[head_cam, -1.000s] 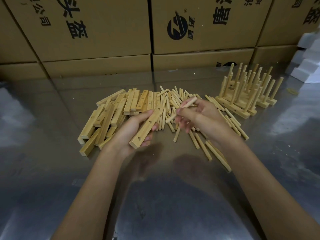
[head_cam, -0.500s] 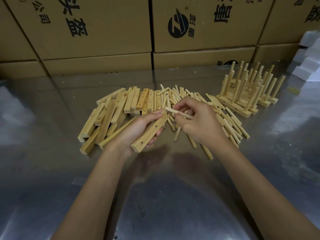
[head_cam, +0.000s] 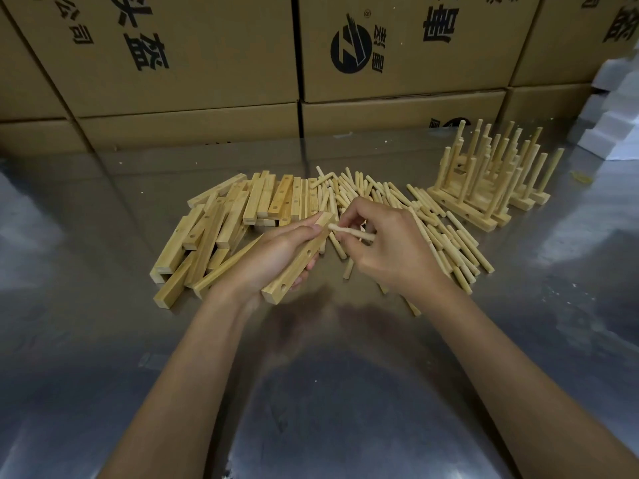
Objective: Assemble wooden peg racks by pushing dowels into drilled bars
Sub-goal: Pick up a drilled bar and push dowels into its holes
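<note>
My left hand (head_cam: 273, 257) grips a drilled wooden bar (head_cam: 297, 264), held slanted above the steel table with two holes showing along its near half. My right hand (head_cam: 387, 247) pinches a dowel (head_cam: 349, 231), its left tip touching the bar's upper end beside my left thumb. Behind my left hand lies a pile of drilled bars (head_cam: 238, 216). Loose dowels (head_cam: 442, 233) are scattered behind and to the right of my right hand. Finished peg racks (head_cam: 491, 181) stand upright at the back right.
Printed cardboard boxes (head_cam: 207, 57) form a wall along the table's far edge. White foam blocks (head_cam: 619, 108) are stacked at the far right. The reflective steel table (head_cam: 311, 392) stretches toward me under my forearms.
My right hand turned the dowel from pointing up-right to lying nearly level and brought its tip to the bar's upper end. The left hand raised the bar slightly.
</note>
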`<action>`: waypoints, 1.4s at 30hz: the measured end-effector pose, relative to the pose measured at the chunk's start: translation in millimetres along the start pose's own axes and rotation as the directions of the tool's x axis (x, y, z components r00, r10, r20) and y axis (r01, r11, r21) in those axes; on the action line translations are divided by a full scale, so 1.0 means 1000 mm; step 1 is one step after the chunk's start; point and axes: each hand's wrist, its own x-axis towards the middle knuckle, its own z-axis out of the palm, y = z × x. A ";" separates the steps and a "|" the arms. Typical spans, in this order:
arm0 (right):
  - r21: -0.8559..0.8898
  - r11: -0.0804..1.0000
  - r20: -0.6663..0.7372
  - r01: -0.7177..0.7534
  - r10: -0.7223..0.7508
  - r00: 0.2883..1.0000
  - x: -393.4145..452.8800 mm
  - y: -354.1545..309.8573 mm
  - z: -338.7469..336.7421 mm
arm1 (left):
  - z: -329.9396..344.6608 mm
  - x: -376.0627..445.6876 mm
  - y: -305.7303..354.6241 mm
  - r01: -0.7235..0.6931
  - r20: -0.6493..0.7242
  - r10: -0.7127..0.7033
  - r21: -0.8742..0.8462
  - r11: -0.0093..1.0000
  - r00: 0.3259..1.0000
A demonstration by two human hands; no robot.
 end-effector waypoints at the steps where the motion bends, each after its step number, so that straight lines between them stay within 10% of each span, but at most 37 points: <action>1: 0.012 1.000 0.005 -0.014 0.014 1.000 0.000 0.000 0.000 | 0.000 -0.001 0.000 -0.003 0.004 0.003 -0.003 1.000 1.000; 12: 0.466 0.779 0.095 -0.419 0.427 0.899 0.002 0.000 0.005 | -0.002 -0.002 0.000 -0.065 0.023 0.062 0.150 0.987 0.998; 25: 0.634 0.522 0.249 -0.571 0.561 0.789 0.004 0.003 -0.002 | 0.010 -0.002 -0.003 -0.113 0.016 0.112 0.130 0.985 0.994; 34: 0.448 0.581 0.187 -0.679 0.682 0.707 0.015 0.031 -0.039 | -0.003 0.000 -0.001 -0.034 -0.260 0.026 -0.025 0.999 0.965; 38: -0.174 0.830 0.296 -0.530 0.558 0.776 0.006 0.035 -0.030 | -0.016 0.004 -0.001 -0.019 -0.321 -0.016 -0.107 0.994 0.947; 42: -0.537 0.757 0.273 -0.372 0.573 0.773 0.000 0.027 -0.009 | -0.021 0.006 -0.001 -0.013 -0.298 -0.047 -0.195 0.981 0.953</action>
